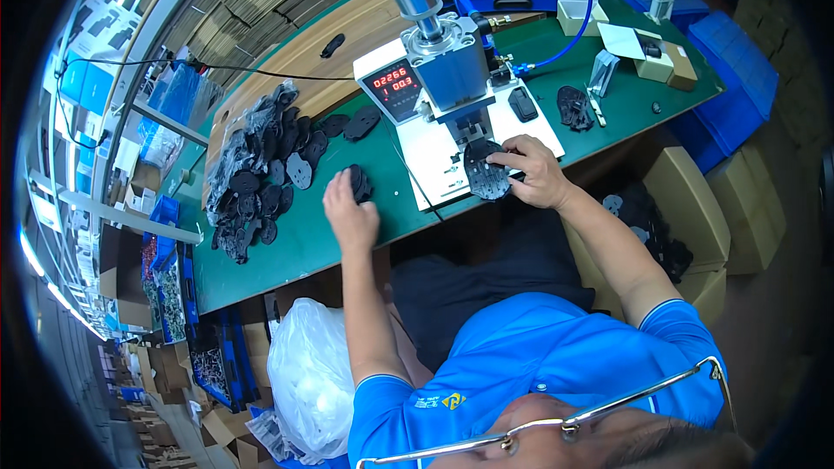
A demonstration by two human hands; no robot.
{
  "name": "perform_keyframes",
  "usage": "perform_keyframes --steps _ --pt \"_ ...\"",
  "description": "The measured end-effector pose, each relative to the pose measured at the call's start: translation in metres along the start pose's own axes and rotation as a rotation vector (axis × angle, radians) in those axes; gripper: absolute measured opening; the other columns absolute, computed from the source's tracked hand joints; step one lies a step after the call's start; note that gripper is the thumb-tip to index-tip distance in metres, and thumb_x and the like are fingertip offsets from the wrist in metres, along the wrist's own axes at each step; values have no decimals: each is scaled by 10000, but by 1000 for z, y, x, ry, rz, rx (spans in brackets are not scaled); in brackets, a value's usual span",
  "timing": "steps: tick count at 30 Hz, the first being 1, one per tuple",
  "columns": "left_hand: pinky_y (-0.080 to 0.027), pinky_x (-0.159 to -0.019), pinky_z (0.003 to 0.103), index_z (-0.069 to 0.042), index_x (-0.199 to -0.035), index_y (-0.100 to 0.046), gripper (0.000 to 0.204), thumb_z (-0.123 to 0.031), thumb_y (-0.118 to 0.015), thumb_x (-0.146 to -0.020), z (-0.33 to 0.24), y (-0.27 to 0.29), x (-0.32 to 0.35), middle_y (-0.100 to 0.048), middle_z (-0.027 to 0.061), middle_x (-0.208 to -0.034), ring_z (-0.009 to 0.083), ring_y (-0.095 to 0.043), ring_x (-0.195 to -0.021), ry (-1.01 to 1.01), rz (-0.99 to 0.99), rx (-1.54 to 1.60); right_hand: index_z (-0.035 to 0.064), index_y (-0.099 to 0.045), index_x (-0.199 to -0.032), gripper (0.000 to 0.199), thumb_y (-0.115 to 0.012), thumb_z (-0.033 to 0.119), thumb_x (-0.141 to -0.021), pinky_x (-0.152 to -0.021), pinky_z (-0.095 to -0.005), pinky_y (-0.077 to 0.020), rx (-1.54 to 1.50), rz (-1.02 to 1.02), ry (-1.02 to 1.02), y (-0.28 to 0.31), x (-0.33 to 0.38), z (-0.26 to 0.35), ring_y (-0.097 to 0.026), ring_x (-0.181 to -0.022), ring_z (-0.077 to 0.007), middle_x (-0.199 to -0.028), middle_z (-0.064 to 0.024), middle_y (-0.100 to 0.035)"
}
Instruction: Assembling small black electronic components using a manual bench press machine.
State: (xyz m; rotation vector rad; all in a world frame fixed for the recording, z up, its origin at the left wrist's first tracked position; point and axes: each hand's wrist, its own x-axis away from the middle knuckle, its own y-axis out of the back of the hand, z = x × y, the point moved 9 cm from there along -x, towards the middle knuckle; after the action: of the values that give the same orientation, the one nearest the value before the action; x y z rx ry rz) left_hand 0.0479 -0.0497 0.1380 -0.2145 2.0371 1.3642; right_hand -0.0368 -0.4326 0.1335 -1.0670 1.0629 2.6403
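My right hand (pixel 539 175) pinches the right edge of a flat, rounded black plastic plate (pixel 486 172) dotted with small holes. This plate lies under the head of a bench press (pixel 447 69), at the front of its white base (pixel 539 128). My left hand (pixel 350 217) rests on the green table to the left, its fingers curled round a similar black plate (pixel 360 184), partly hidden by them. Beyond that hand lie a few loose black plates (pixel 361 123) and a large heap of them (pixel 252 195), some under crumpled grey plastic film.
A display box (pixel 391 91) with red digits stands beside the press; a blue air hose (pixel 565 48) curves off its right. A small dark part (pixel 523 104) lies on the base. Small open cartons (pixel 580 13) sit at back right. An open cardboard box (pixel 691 200) stands below right.
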Motion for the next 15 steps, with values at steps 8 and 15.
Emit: perform_keyframes --steps 8,15 --pt "-454 -1283 536 -2 -1506 -696 553 -134 -746 -972 89 -15 32 -643 255 -1605 455 -580 -1474 197 124 -54 131 -870 -1234 506 -857 70 -731 -980 -464 -603 -28 -4 -9 -4 0 -1 -720 -1130 -365 -1206 -152 -722" --pt "-515 -1173 520 -32 -1362 -776 330 -136 -776 -1049 79 -9 35 -733 195 -1413 419 -643 -1333 180 10 -31 128 -882 -1251 507 -864 62 -748 -990 -459 -611 -57 20 -38 -6 2 -4 -723 -1138 -365 -1229 -161 -723"
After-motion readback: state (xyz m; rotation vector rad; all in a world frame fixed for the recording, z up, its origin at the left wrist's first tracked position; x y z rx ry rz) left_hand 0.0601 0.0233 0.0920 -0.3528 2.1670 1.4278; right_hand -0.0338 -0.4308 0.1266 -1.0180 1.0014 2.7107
